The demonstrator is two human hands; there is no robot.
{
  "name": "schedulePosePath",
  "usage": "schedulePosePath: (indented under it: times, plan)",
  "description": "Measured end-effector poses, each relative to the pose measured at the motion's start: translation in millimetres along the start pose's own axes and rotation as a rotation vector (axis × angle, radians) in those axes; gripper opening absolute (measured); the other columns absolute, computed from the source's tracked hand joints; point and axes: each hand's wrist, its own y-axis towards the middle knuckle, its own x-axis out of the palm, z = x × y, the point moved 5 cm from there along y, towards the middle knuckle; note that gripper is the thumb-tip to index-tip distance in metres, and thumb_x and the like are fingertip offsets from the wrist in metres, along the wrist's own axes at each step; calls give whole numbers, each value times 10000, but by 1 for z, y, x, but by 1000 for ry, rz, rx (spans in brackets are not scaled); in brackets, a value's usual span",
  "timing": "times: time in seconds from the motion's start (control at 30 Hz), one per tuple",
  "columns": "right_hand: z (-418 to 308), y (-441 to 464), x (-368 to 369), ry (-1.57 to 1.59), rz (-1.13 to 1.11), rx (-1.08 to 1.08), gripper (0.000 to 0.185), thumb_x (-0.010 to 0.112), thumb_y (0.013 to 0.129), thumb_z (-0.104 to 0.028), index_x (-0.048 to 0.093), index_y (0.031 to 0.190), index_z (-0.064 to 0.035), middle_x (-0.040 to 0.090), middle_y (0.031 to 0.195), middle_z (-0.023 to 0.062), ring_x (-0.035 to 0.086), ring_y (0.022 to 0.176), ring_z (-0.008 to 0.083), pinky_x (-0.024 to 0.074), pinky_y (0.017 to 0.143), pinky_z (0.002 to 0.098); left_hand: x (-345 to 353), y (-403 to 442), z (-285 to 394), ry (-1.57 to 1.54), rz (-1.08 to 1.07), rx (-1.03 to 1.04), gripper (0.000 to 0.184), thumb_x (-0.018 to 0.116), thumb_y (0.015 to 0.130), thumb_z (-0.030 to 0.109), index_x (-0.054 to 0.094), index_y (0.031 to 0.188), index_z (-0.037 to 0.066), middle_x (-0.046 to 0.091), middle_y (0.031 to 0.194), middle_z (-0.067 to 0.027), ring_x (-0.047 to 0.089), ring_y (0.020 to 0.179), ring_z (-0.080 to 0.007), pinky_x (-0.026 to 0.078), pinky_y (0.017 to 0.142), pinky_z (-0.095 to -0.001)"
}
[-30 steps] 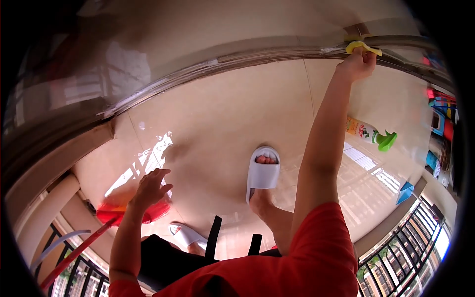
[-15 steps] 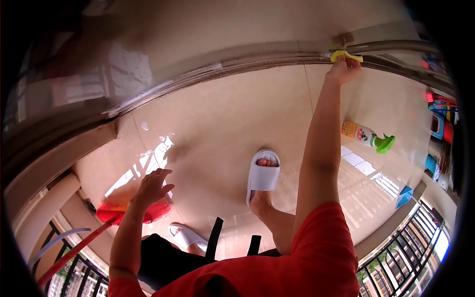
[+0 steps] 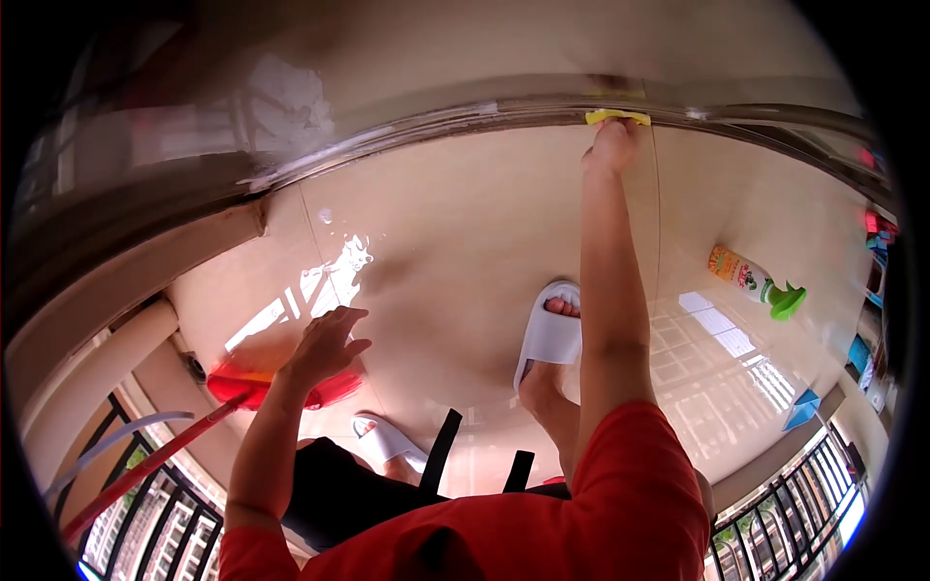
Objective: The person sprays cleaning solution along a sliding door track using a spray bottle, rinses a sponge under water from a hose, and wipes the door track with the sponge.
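Observation:
My right hand reaches far forward and grips a yellow cloth or sponge, pressing it on the sliding-door track along the floor. Which of the two it is I cannot tell. My left hand hangs in the air with fingers apart, holding nothing, above the red head of a broom or mop. A spray bottle with a green nozzle and an orange-white label lies on the tiled floor to the right of my right arm.
White slippers are on my feet on the glossy floor. A red pole slants up from the broom or mop head at left. A blue dustpan-like piece stands by the right railing. Colourful items line the right edge.
My right hand has slid left along the track with the yellow cloth or sponge. The view has shifted slightly, so floor objects appear further right. My left hand stays open.

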Motion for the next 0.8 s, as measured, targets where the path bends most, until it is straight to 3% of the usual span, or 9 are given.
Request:
schedulePosePath:
  times: [0.03, 0.13, 0.23, 0.33, 0.43, 0.57, 0.63, 0.73, 0.8]
  plan:
    - [-16, 0, -1, 37, -7, 151, 239, 444, 867, 39, 559, 1076, 24, 608, 944, 66, 591, 823, 171, 486, 766, 284, 0, -1, -1, -35, -22, -9, 451, 669, 830, 222, 533, 1224, 51, 585, 1170, -159, 560, 1063, -311, 409, 957, -416]
    - [-25, 27, -11, 121, 55, 261, 195, 463, 858, 52, 556, 1027, 27, 600, 933, 66, 589, 817, 173, 494, 758, 284, -1, -11, -3, -42, -21, -1, 459, 664, 831, 223, 526, 1232, 49, 580, 1181, -159, 550, 1089, -312, 398, 975, -418]
    - [-19, -4, 4, -43, 81, 304, 167, 455, 864, 47, 556, 992, 16, 593, 904, 60, 588, 820, 164, 502, 751, 274, 5, -25, -12, -17, -43, 36, 478, 661, 831, 232, 513, 1248, 50, 562, 1213, -160, 522, 1139, -335, 382, 998, -426]
    - [19, -90, 45, 73, -117, 92, 187, 473, 825, 84, 551, 979, 9, 574, 951, 53, 542, 830, 124, 461, 720, 247, 2, -38, -10, 48, 12, 78, 472, 679, 821, 214, 511, 1231, 52, 551, 1217, -149, 520, 1137, -331, 388, 993, -422]
    - [36, -183, 82, 46, -129, 198, 203, 552, 802, 122, 545, 971, 11, 573, 950, 55, 554, 870, 142, 485, 737, 264, -3, -57, 16, 100, 130, 155, 482, 706, 794, 179, 513, 1217, 51, 552, 1208, -134, 525, 1128, -310, 393, 990, -424]
    - [39, -189, 83, 189, 0, 477, 231, 596, 804, 131, 558, 1006, 27, 585, 1041, 96, 614, 915, 215, 569, 815, 312, 9, -82, 51, -6, 174, 333, 479, 717, 788, 188, 511, 1203, 64, 555, 1145, -105, 535, 1109, -288, 406, 974, -411]
    - [42, -173, 78, 148, -109, 336, 209, 589, 809, 127, 570, 1004, 55, 597, 1031, 103, 621, 901, 216, 560, 806, 302, 26, -83, 50, -81, 202, 381, 475, 719, 791, 194, 516, 1198, 55, 562, 1131, -102, 539, 1098, -286, 411, 958, -416]
    - [51, -203, 93, 47, -120, 267, 211, 594, 807, 121, 579, 1005, 49, 611, 988, 92, 619, 883, 193, 533, 793, 280, 54, -75, 26, 181, 0, 225, 467, 717, 800, 198, 521, 1194, 42, 565, 1141, -118, 545, 1081, -292, 417, 938, -421]
    - [66, -249, 112, 19, -210, 202, 196, 602, 808, 110, 586, 994, 53, 618, 964, 86, 614, 871, 173, 517, 784, 269, 56, -81, 13, 140, 4, 190, 444, 705, 814, 193, 527, 1188, 34, 567, 1134, -133, 544, 1078, -300, 413, 930, -419]
